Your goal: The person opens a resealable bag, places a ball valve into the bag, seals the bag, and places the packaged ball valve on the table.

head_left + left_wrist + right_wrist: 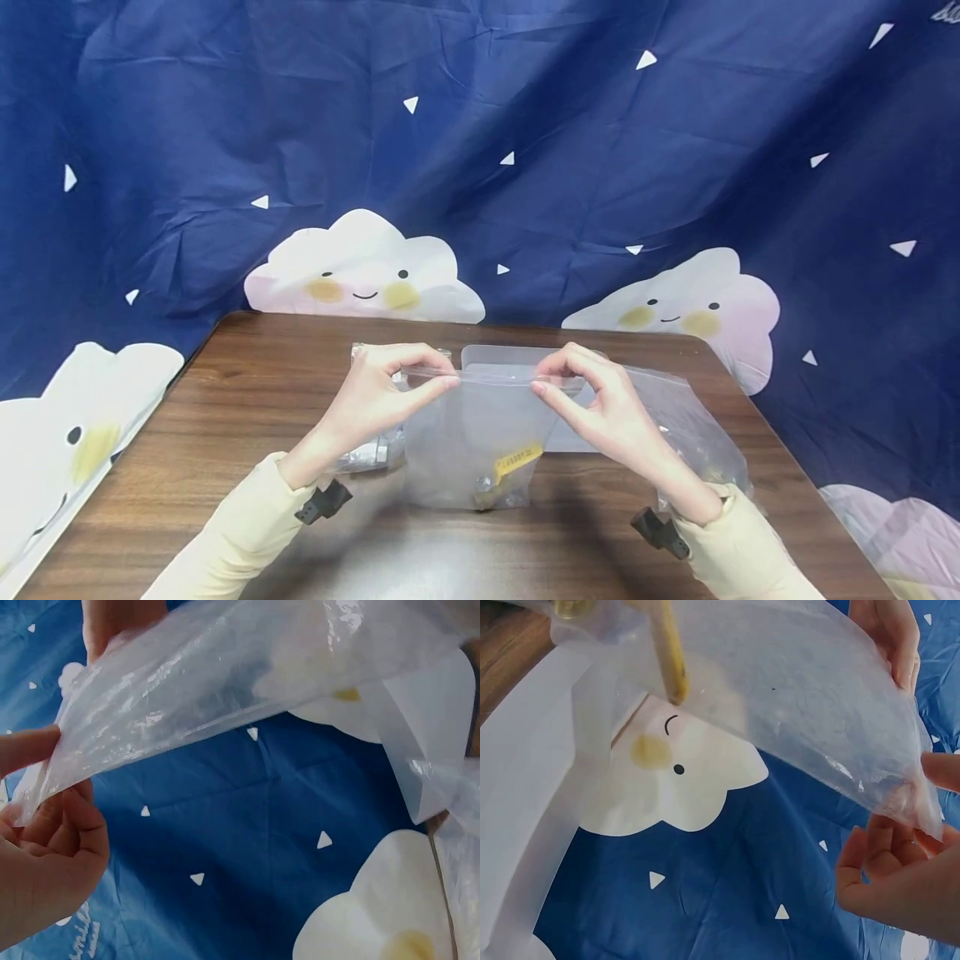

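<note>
A clear zip-lock bag [465, 433] hangs by its top edge between both hands, above the wooden table. My left hand [386, 387] pinches the left part of the zip strip between thumb and fingers. At the right part of the strip, my right hand [592, 396] pinches it the same way. Inside the bag, near the bottom, lies a yellow strip [517, 460] with dark printed marks, beside a small brownish item [486, 498] too blurred to name. In the right wrist view the yellow strip [669, 656] shows through the plastic.
Behind the bag stands a white, open box-like object [510, 357]. Another clear bag [690, 417] with small contents lies at the right. A clear packet with silvery contents [367, 454] lies at the left, partly behind the left hand. A blue cloud-print cloth [450, 167] hangs behind the table [247, 392].
</note>
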`<state>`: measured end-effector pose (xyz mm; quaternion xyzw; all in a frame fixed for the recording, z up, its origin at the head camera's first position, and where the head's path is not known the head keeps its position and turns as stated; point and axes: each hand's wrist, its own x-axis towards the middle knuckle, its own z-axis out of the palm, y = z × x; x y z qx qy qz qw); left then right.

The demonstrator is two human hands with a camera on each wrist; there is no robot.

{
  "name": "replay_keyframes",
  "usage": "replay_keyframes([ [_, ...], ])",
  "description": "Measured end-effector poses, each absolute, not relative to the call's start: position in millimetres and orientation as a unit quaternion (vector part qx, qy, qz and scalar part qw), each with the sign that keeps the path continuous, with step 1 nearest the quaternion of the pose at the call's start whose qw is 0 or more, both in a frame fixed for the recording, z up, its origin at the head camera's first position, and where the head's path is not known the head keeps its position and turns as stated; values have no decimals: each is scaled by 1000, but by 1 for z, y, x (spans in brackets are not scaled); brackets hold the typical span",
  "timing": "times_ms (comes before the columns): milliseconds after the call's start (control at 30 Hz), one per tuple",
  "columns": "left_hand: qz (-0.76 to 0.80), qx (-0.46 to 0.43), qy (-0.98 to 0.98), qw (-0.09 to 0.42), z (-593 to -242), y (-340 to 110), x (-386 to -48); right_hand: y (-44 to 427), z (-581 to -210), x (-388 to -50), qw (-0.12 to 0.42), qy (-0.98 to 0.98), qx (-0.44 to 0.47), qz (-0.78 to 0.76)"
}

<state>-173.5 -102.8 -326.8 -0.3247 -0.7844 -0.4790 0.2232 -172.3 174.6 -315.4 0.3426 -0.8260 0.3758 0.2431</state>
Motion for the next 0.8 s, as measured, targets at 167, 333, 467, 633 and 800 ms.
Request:
replay_keyframes([
  [167, -472, -342, -775, 245, -327, -99, -173, 170, -314, -172, 266, -812, 366, 368],
  [333, -467, -349, -777, 238, -325, -99, -173, 169, -314, -172, 260, -817, 365, 363],
  [467, -485, -347, -778, 195, -322, -99, -173, 170, -313, -170, 240, -830, 352, 360],
  [633, -493, -360, -771, 179, -320, -95, -173, 168, -310, -170, 226, -826, 371, 360],
  [800, -477, -378, -767, 203, -319, -92, -172, 164, -309, -171, 236, -811, 396, 360],
])
